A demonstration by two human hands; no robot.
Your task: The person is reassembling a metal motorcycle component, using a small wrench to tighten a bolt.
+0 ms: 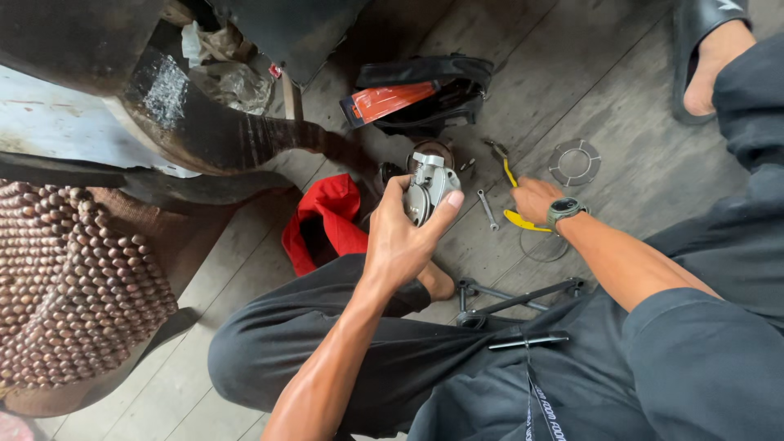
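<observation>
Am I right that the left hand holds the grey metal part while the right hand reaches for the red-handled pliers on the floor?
Not quite. The head view shows the pliers have yellow handles, not red. The rest stands: the left hand holds the grey metal part, and the right hand reaches to the pliers on the floor.

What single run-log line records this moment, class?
left hand: holds grey metal part | right hand: on yellow-handled pliers | nearby: small wrench, metal ring, red cloth | surface: wooden floor
</observation>
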